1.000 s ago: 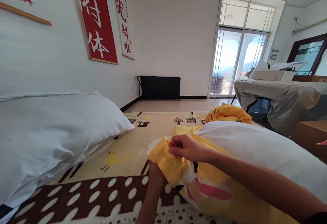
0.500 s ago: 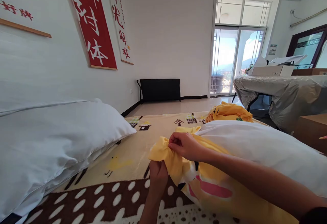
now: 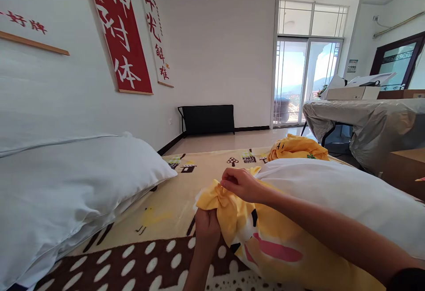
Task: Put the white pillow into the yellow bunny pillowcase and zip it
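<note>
A yellow cloth cover [image 3: 282, 238] with pink and black print lies over part of a white pillow [image 3: 325, 180] at the right. My left hand [image 3: 207, 229] grips the lower edge of the cover's bunched end from below. Just above it, my right hand [image 3: 239, 184] pinches the gathered yellow cloth with thumb and forefinger; its arm reaches across the cover from the right. Some of the left fingers are hidden by the cloth.
A white pillow [image 3: 99, 185] fills the left on a patterned blanket [image 3: 159, 220]. Bundled orange cloth [image 3: 297, 147] sits behind the right pillow. Farther back are a plastic-covered table [image 3: 361, 109] and a black folded frame [image 3: 208, 119].
The cloth's end is bunched more tightly between my hands and has shifted slightly right. The camera view has tilted a little; both hands keep their hold.
</note>
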`<state>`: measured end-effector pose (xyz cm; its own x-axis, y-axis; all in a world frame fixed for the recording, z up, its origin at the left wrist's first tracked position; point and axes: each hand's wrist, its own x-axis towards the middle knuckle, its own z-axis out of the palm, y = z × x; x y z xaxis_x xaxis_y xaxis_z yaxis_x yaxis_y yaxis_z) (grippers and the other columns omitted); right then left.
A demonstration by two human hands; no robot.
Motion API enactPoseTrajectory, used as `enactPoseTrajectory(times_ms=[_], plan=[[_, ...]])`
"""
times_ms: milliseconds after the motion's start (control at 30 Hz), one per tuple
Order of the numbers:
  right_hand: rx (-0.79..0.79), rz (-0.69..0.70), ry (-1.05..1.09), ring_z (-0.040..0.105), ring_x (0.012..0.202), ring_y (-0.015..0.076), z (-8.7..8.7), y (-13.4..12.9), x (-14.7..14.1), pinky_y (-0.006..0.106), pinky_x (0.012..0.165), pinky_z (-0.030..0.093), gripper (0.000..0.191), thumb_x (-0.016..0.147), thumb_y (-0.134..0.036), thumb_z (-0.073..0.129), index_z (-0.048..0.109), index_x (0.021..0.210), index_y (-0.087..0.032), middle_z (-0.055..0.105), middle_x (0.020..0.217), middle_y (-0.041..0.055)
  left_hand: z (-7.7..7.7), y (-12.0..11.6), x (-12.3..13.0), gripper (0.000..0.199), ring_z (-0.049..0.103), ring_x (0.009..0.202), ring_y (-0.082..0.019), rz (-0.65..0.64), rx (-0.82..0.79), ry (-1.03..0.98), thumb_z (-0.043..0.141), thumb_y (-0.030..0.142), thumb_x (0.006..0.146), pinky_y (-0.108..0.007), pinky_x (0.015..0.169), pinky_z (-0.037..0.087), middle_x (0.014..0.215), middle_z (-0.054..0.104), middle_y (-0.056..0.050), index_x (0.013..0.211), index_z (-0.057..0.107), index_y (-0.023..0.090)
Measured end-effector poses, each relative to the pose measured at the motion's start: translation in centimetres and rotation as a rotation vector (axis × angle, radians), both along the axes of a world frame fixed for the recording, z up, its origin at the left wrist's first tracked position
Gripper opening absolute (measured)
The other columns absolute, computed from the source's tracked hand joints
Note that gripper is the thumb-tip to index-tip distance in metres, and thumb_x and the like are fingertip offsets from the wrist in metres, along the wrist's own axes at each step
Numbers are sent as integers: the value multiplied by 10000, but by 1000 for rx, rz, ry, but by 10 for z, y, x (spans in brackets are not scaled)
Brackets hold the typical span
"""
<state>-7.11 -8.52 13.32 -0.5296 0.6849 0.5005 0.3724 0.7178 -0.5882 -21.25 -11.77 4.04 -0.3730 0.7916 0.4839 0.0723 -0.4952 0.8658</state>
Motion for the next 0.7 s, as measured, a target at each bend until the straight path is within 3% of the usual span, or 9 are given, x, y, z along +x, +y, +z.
enactPoseTrajectory(times_ms=[100,167,267,367,467,533,633,700], plan=[[120,51,-22,501,724,118,-2,19,2,263,729,401,125,794,-184,609,606,919,-175,563,821,-1,2,0,-2,383,618,935,-297,7,-21,72,613,481,707,-419,889,463,920,680,-125,913,662,162],[151,148,-75,528,922,155,-5,29,0,304,874,388,127,762,-159,647,620,884,-182,581,991,42,2,0,-4,379,616,954,-299,-2,-8,61,584,493,731,-411,886,465,913,680,-116,914,649,168],[42,239,-130,547,902,145,-8,37,-6,280,863,400,52,779,-138,617,591,783,-182,609,912,23,0,2,-5,340,626,924,-285,-21,-23,15,575,490,748,-371,821,493,896,683,-94,876,623,180],[5,106,-119,521,739,118,-8,39,-13,247,732,403,80,813,-134,545,550,750,-184,587,772,-9,-1,0,-3,317,627,899,-272,47,-55,-47,591,486,740,-334,766,503,857,679,-73,848,601,187],[138,-144,-32,492,743,130,-6,45,-15,272,733,373,96,822,-139,515,524,736,-180,575,768,5,0,-4,2,350,621,908,-258,172,-57,-99,558,508,755,-305,734,501,888,676,-76,892,597,187],[169,-238,26,487,750,142,-3,53,-11,290,734,365,86,831,-145,494,532,759,-173,581,794,24,2,-7,6,380,625,865,-249,221,-63,-120,533,535,759,-297,699,502,867,676,-80,887,598,183],[113,-251,55,507,729,145,1,65,-2,291,711,379,94,841,-172,491,571,791,-162,605,789,33,5,-11,8,416,626,818,-245,234,-43,-148,539,579,737,-302,689,501,803,671,-76,842,603,182],[61,-135,41,553,791,146,3,66,2,280,735,405,141,867,-234,493,615,887,-166,650,871,39,6,-13,10,442,623,826,-248,216,-41,-154,558,605,715,-312,710,496,806,672,-80,830,613,182]])
